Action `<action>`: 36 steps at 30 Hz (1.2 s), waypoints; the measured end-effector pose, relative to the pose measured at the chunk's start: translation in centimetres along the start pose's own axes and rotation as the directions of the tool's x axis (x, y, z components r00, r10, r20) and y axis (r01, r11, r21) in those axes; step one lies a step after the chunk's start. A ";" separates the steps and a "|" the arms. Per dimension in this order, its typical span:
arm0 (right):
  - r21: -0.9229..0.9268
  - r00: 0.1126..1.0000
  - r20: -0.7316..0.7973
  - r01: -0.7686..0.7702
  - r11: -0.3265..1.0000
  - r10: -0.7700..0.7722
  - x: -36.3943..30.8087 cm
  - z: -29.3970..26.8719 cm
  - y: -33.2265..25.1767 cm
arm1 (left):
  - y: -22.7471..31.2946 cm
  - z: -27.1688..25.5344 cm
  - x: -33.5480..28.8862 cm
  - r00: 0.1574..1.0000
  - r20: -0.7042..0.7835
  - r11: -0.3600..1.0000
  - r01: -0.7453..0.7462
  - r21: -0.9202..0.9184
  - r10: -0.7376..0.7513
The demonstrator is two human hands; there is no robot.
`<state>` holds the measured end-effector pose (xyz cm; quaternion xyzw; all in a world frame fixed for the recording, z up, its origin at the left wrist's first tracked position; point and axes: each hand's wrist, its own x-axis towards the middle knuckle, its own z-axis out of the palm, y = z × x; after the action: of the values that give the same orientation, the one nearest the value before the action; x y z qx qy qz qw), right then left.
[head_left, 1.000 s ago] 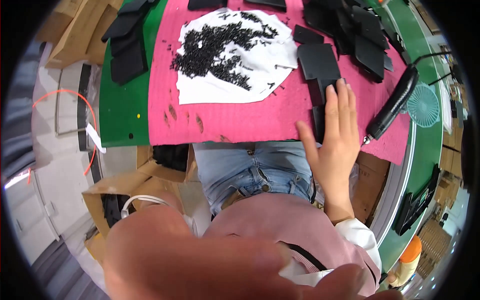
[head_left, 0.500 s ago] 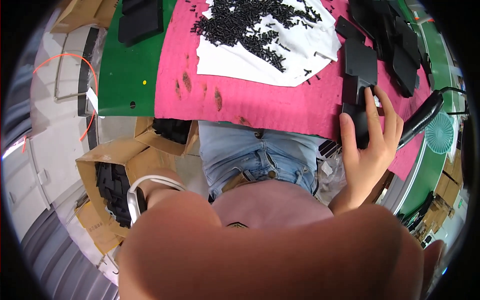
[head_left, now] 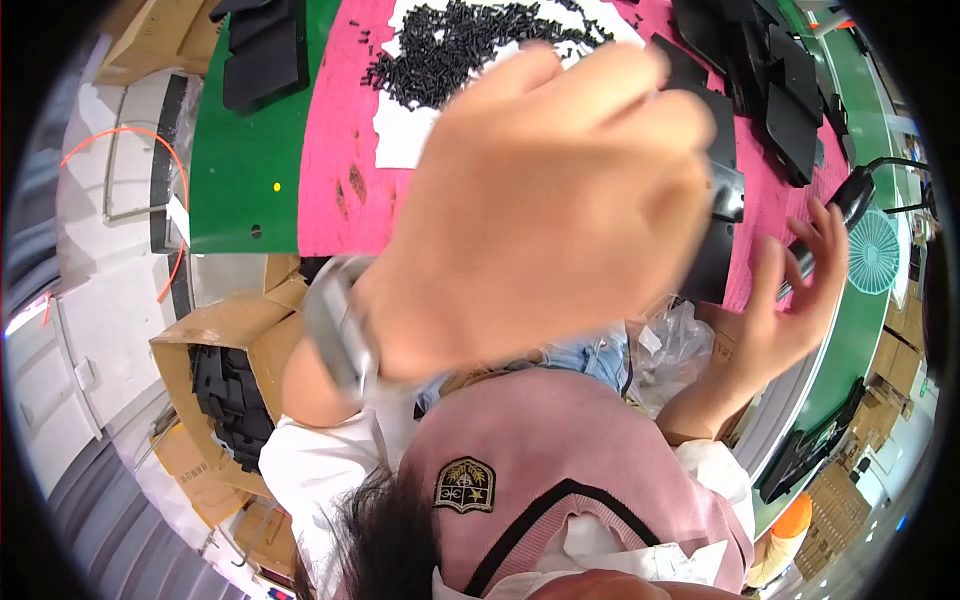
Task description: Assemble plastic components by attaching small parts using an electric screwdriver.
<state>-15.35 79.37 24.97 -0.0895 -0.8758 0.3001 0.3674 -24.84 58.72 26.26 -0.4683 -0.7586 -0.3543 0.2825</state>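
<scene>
The left hand (head_left: 540, 220) blurs across the view of the white cloth (head_left: 395, 148) and its black screws (head_left: 430, 68); I cannot tell if its grip holds anything. The right hand (head_left: 790, 325), grip wide, is just beside the black tool (head_left: 854, 196) at the right of the counter (head_left: 240, 205). A low sweep could scatter screws; a clumsy grasp could nudge the near black panel (head_left: 710, 265) off the edge

Room around a flat, green-topped table (head_left: 240, 170)
Left of it, a bright white light strip (head_left: 28, 306) glows; right, brown cardboard boxes (head_left: 882, 410) stand.
</scene>
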 end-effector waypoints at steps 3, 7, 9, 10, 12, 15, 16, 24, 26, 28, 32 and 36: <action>-0.049 0.988 -0.151 -0.052 0.997 0.044 1.1 -1.6 1.2 | -1.0 2.5 -2.1 0.985 0.135 0.993 0.106 0.054 -0.112; -0.098 0.974 -0.213 -0.103 0.990 0.080 1.6 -3.3 2.4 | -1.7 3.1 -3.4 0.956 0.207 0.977 0.190 0.095 -0.206; -0.148 0.979 -0.195 -0.094 0.984 0.065 1.7 -4.0 3.3 | -1.5 2.9 -3.3 0.956 0.171 0.971 0.228 0.071 -0.237; -0.146 0.976 -0.209 -0.099 0.984 0.068 1.7 -4.2 3.7 | -1.4 2.8 -3.3 0.949 0.137 0.958 0.281 0.050 -0.285; -0.159 0.973 -0.218 -0.114 0.981 0.078 2.1 -4.5 4.3 | -1.6 2.8 -3.6 0.951 0.131 0.960 0.281 0.009 -0.280; -0.246 0.964 -0.258 -0.134 0.960 0.068 3.0 -4.7 5.1 | -1.5 2.4 -3.2 0.949 0.162 0.962 0.268 0.049 -0.272; -0.249 0.959 -0.275 -0.139 0.959 0.067 3.3 -4.8 5.6 | -1.3 2.2 -3.0 0.953 0.162 0.967 0.252 0.043 -0.256; -0.487 0.973 -0.104 -0.232 0.842 0.208 7.0 -3.4 8.3 | -0.4 2.2 -2.0 0.926 0.261 0.957 0.233 0.171 -0.273; -0.459 0.963 -0.102 -0.267 0.847 0.248 7.3 -3.3 7.5 | -0.5 2.3 -2.0 0.926 0.265 0.958 0.230 0.169 -0.269; -0.492 0.933 0.078 -0.270 0.828 0.350 7.7 -3.1 7.0 | -0.7 2.4 -2.3 0.935 0.197 0.955 0.286 0.077 -0.296; -0.214 0.926 0.136 -0.319 0.923 0.352 8.0 -3.1 8.3 | -0.7 2.4 -2.4 0.897 0.084 0.896 0.439 -0.063 -0.433; 0.567 0.854 0.370 -0.520 0.638 0.367 8.4 -3.8 6.7 | -0.3 2.6 -1.4 0.779 0.142 0.607 0.576 -0.547 -0.611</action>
<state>-19.05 89.64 28.07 -0.1363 -0.7013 0.6734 0.1901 -24.81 59.99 23.64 -0.2407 -0.7221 -0.6482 0.0204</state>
